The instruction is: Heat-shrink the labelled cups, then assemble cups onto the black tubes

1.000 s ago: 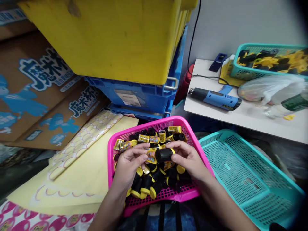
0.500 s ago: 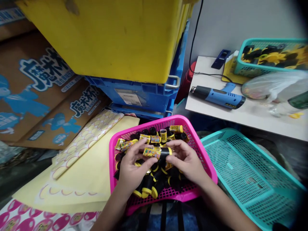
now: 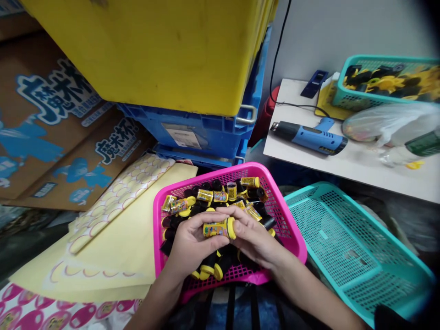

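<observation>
Between my hands, above the pink basket, lies a small bottle with a printed yellow sleeve round its body and a yellow cap at its right end. My left hand is closed round the sleeved body, thumb in front and fingers behind. The fingers of my right hand pinch the capped end; some of them are hidden behind the bottle. Below, the basket holds many black bottles with yellow caps. Towards its far side several wear printed sleeves, such as one sleeved bottle.
A turquoise basket stands to the right. On the white table lie a blue heat gun, a plastic bag and a basket of black and yellow parts. Crates, cartons and label sheets crowd the left.
The printed sleeve, earlier beside and then partly over the black bottle, now covers its body up to the cap. My hands have come closer together round it.
</observation>
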Tool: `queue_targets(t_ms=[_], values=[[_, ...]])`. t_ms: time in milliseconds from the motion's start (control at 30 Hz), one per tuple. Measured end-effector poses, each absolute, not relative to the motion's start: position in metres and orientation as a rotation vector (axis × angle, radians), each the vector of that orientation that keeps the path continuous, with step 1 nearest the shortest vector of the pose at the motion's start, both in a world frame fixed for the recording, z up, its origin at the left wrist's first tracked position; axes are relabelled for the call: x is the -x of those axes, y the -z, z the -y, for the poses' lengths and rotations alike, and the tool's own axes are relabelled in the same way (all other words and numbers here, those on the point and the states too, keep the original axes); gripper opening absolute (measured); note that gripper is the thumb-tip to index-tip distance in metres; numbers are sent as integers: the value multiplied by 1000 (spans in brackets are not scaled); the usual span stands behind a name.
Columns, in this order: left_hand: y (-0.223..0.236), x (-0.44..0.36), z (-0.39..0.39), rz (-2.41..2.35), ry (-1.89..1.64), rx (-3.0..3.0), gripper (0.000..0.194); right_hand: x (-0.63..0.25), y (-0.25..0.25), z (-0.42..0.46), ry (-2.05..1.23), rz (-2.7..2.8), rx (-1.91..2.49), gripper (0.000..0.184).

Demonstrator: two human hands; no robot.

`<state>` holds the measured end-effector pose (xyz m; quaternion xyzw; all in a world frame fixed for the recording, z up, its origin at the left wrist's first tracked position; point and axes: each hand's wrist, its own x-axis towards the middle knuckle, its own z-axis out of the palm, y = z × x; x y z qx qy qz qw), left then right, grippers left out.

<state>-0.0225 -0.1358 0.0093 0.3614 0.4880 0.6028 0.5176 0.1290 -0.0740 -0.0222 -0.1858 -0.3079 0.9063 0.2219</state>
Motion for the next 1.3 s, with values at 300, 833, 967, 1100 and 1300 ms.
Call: queue_targets(t_ms=[300,833,967,1100,1300], values=[[-6,21,142,-1208,-1435,-879,32,-130,27,72,-2453,863,595,38],[0,64,137,-2062,-1006,-1734,26,-150,9,35,-1065,2396,938,19],[12,66,139,-2162,-747,-1983,36,-169,22,41,-795,2774,850,12],[8,55,137,-2044,-1028,-2004,21,-176,34,39,-883,2639,789,25],[0,42,134,-1842,-1178,-1787,15,-177,32,32,-797,2417,1090,47]])
